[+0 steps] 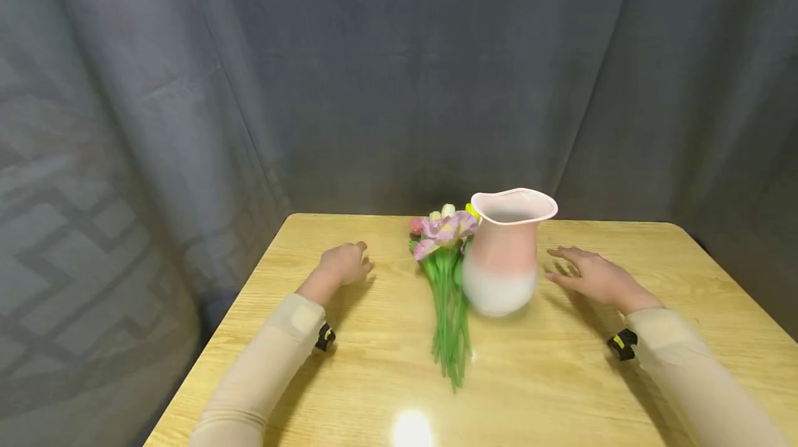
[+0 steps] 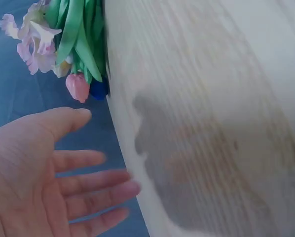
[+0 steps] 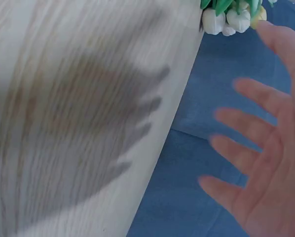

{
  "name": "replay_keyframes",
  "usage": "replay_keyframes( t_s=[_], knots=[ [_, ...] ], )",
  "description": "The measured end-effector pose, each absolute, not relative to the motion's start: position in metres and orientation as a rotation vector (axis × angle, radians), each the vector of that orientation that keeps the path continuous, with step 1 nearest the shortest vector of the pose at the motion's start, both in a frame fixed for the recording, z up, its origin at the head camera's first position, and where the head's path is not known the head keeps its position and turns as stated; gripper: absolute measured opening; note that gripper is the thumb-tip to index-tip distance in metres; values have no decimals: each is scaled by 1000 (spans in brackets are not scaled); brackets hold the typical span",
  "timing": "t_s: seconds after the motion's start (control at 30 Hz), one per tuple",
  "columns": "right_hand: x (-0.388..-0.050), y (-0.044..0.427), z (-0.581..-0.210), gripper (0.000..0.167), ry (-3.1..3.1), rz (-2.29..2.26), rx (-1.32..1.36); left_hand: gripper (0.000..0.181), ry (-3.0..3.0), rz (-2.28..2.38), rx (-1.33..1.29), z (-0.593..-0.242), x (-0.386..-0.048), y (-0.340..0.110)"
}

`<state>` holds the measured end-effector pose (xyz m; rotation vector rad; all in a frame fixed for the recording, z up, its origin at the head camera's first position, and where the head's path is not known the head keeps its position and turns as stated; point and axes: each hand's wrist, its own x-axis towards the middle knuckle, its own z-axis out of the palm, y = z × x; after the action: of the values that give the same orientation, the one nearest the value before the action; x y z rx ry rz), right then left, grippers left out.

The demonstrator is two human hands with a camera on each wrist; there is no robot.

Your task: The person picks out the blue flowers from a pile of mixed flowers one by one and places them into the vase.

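A pink-and-white vase (image 1: 503,260) with a wavy rim stands on the table. Just left of it lies a bunch of artificial flowers (image 1: 445,281), its green stems pointing towards me. Among the blooms, a pink tulip bud (image 2: 78,87) shows in the left wrist view and white tulips (image 3: 225,21) in the right. My left hand (image 1: 344,264) hovers left of the bunch with fingers spread, touching nothing. On the vase's other side, my right hand (image 1: 595,276) is held apart from it, its fingers extended and nothing in them.
The light wooden table (image 1: 386,336) reaches back to a grey curtain (image 1: 411,86), which also hangs along both sides. Each hand casts a shadow on the tabletop. A bright glare spot lies near the front.
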<state>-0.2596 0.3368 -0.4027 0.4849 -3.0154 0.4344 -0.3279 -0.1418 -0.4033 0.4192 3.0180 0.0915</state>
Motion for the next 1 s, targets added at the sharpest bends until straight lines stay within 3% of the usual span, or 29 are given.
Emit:
replay_keyframes(
  t_s=[0.17, 0.3, 0.43, 0.6, 0.77, 1.0],
  knots=[
    [-261, 338, -398, 49, -3087, 577, 651, 48, 2935, 69, 429, -398, -327, -140],
    [-265, 335, -394, 44, -3117, 697, 756, 45, 2925, 63, 436, -396, -325, -139],
    [-268, 325, -391, 48, -3110, 852, 848, 46, 2921, 59, 425, -393, -324, -140],
    [-270, 309, -398, 66, -3019, 1126, 1031, 44, 2917, 70, 430, -394, -321, -140],
    [-273, 297, -410, 83, -2954, 1326, 1042, 44, 2924, 73, 440, -398, -321, -140],
    [-278, 288, -419, 85, -2930, 1541, 1020, 46, 2922, 77, 453, -397, -321, -140]
  ],
)
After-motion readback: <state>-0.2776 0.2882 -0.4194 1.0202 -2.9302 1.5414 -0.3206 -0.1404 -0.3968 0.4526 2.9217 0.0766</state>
